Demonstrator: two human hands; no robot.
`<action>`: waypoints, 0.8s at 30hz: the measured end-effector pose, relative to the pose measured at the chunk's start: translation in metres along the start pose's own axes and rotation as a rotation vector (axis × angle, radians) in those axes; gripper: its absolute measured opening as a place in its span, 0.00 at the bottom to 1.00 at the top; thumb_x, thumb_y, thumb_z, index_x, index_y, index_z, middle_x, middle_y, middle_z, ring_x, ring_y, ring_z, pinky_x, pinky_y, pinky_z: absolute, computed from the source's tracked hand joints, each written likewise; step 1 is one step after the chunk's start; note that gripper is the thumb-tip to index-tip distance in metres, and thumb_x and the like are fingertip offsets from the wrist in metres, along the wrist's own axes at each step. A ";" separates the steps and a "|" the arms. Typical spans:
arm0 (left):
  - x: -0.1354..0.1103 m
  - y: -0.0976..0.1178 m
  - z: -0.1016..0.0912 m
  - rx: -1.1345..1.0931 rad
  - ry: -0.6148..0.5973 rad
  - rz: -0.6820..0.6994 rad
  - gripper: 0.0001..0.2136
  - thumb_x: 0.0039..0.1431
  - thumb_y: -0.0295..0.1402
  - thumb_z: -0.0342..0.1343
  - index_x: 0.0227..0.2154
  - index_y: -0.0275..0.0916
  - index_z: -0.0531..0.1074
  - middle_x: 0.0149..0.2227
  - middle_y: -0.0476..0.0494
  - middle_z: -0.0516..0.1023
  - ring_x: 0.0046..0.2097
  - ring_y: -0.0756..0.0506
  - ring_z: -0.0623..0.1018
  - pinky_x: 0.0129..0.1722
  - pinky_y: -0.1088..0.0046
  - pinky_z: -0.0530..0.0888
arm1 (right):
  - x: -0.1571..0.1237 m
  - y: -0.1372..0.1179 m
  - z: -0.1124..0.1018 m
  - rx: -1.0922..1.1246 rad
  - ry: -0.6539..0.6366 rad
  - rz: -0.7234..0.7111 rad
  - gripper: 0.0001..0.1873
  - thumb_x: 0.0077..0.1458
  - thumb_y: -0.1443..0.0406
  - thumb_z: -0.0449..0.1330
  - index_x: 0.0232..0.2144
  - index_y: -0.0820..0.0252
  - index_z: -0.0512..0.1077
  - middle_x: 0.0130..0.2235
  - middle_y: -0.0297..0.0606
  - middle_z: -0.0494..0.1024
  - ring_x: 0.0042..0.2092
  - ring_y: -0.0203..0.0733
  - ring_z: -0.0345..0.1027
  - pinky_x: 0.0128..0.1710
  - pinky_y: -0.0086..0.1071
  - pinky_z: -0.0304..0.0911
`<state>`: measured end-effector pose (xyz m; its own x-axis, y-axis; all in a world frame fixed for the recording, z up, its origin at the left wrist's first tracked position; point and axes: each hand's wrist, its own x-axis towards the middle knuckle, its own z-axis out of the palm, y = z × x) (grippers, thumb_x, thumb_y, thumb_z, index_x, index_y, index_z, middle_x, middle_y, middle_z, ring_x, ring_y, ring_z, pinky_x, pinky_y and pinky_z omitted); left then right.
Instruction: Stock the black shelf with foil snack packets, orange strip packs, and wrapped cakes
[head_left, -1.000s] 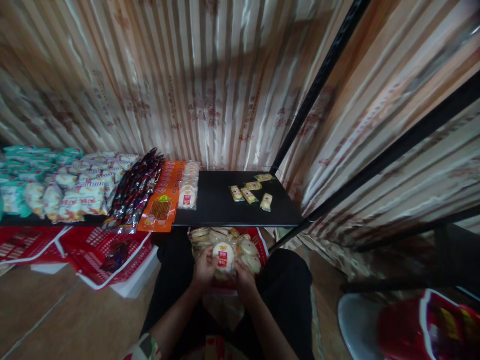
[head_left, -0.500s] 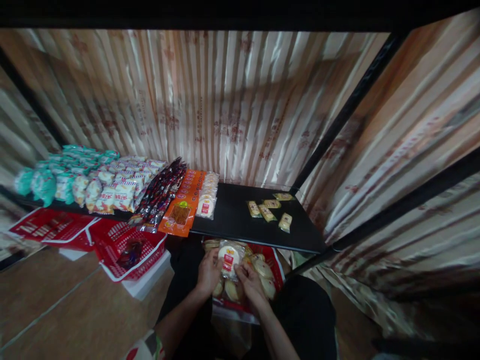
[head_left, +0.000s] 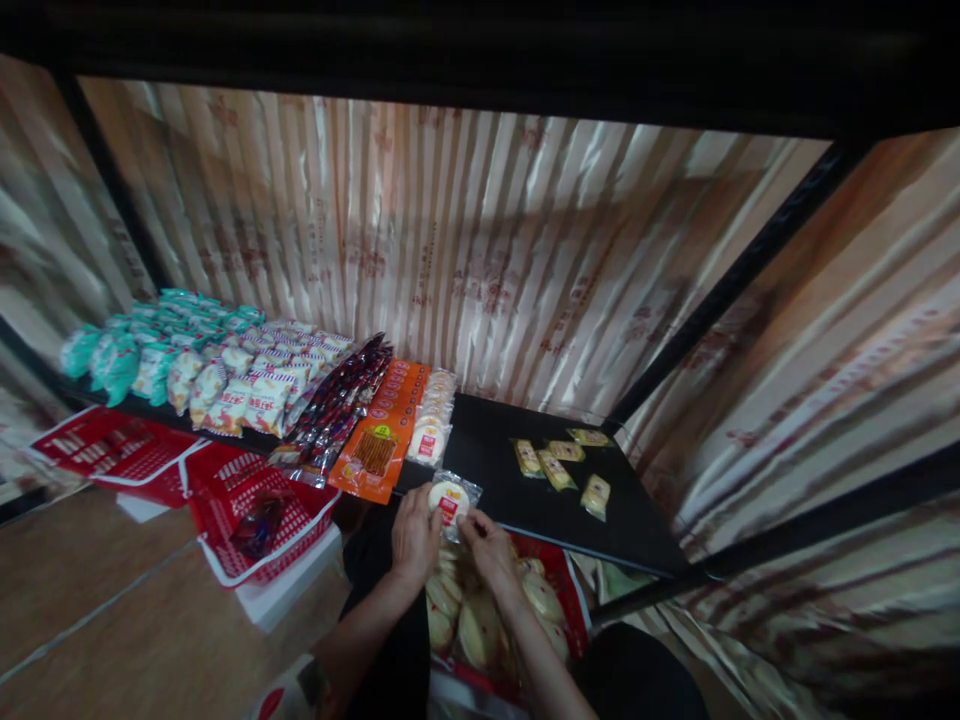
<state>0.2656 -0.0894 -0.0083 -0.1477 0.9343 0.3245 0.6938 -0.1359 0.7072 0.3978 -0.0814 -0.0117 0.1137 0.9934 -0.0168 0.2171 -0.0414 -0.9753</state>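
Observation:
A round white cracker in a clear wrapper with a red label (head_left: 450, 503) is pinched between my two hands at the shelf's front edge. My left hand (head_left: 415, 535) grips its left side, and my right hand (head_left: 486, 545) holds its lower right. Just beyond lies a row of the same wrapped crackers (head_left: 430, 440) on the black shelf (head_left: 487, 470). Beside that row is an orange snack packet (head_left: 375, 455). Below my hands, a red basket (head_left: 574, 580) between my knees contains several pale round wrapped pieces (head_left: 480, 625).
Several small yellowish packets (head_left: 556, 468) lie on the shelf's right part. Dark shiny packets (head_left: 337, 400), white bags (head_left: 262, 395) and teal bags (head_left: 154, 370) fill the left. Red baskets (head_left: 255, 510) sit below left. Black frame posts (head_left: 720, 290) and a striped curtain (head_left: 480, 240) surround the shelf.
Both hands have lifted the wrapped cracker from above the basket up to the shelf's front edge, close to the row of crackers. The camera view has tilted and shifted slightly.

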 end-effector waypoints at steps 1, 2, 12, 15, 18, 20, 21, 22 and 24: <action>0.001 -0.002 0.002 0.004 0.025 0.011 0.18 0.58 0.32 0.43 0.51 0.33 0.63 0.46 0.37 0.72 0.49 0.42 0.70 0.51 0.63 0.68 | 0.006 0.002 0.003 0.005 -0.017 0.001 0.18 0.42 0.52 0.59 0.27 0.60 0.76 0.27 0.35 0.77 0.31 0.41 0.68 0.34 0.32 0.63; 0.002 -0.005 0.004 0.008 0.048 0.023 0.19 0.58 0.32 0.43 0.53 0.32 0.61 0.49 0.36 0.70 0.51 0.42 0.69 0.52 0.63 0.67 | 0.012 0.003 0.006 0.011 -0.038 0.002 0.18 0.42 0.52 0.59 0.26 0.60 0.76 0.26 0.34 0.77 0.30 0.41 0.68 0.33 0.32 0.63; 0.014 -0.003 0.011 0.115 0.086 0.101 0.24 0.53 0.23 0.42 0.56 0.32 0.58 0.60 0.35 0.58 0.62 0.41 0.57 0.59 0.60 0.60 | 0.054 -0.006 0.024 0.069 -0.058 0.055 0.19 0.40 0.52 0.59 0.28 0.62 0.74 0.24 0.31 0.73 0.24 0.34 0.61 0.24 0.27 0.58; 0.019 -0.001 0.014 0.153 0.062 0.084 0.25 0.52 0.21 0.42 0.55 0.32 0.61 0.60 0.35 0.59 0.61 0.41 0.57 0.59 0.61 0.60 | 0.062 -0.009 0.027 0.076 -0.060 0.093 0.19 0.39 0.52 0.60 0.28 0.62 0.73 0.20 0.29 0.70 0.21 0.32 0.58 0.20 0.25 0.55; 0.022 -0.001 0.019 0.164 0.059 0.066 0.25 0.52 0.21 0.42 0.54 0.32 0.61 0.60 0.36 0.59 0.61 0.42 0.58 0.59 0.61 0.60 | 0.069 -0.011 0.031 0.070 -0.077 0.077 0.19 0.39 0.52 0.59 0.28 0.62 0.72 0.21 0.30 0.71 0.20 0.32 0.58 0.20 0.26 0.56; 0.023 -0.001 0.023 0.173 0.054 0.045 0.24 0.52 0.21 0.42 0.54 0.32 0.61 0.59 0.36 0.60 0.61 0.41 0.59 0.59 0.61 0.61 | 0.074 -0.011 0.034 0.051 -0.086 0.069 0.19 0.39 0.52 0.58 0.28 0.62 0.72 0.21 0.31 0.72 0.20 0.32 0.58 0.20 0.26 0.56; 0.023 -0.001 0.024 0.179 0.047 0.039 0.24 0.52 0.21 0.42 0.55 0.32 0.61 0.59 0.36 0.60 0.61 0.41 0.59 0.59 0.61 0.61 | 0.076 -0.011 0.036 0.036 -0.091 0.066 0.19 0.39 0.52 0.58 0.28 0.62 0.73 0.21 0.31 0.72 0.20 0.32 0.58 0.20 0.26 0.56; 0.023 0.000 0.026 0.185 0.038 0.037 0.24 0.52 0.21 0.42 0.55 0.32 0.61 0.60 0.36 0.60 0.61 0.41 0.59 0.58 0.60 0.61 | 0.077 -0.011 0.037 0.020 -0.094 0.063 0.19 0.39 0.52 0.58 0.28 0.62 0.73 0.22 0.32 0.73 0.20 0.32 0.59 0.20 0.26 0.57; 0.023 0.001 0.029 0.194 0.021 0.038 0.25 0.52 0.21 0.41 0.55 0.32 0.60 0.60 0.36 0.59 0.61 0.41 0.58 0.58 0.60 0.62 | 0.081 -0.011 0.040 -0.008 -0.097 0.059 0.20 0.40 0.51 0.57 0.29 0.62 0.73 0.23 0.33 0.74 0.21 0.33 0.61 0.21 0.27 0.59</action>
<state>0.2836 -0.0590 -0.0180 -0.1316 0.9225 0.3629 0.8219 -0.1031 0.5602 0.3662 0.0038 -0.0116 0.0320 0.9949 -0.0956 0.2204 -0.1003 -0.9702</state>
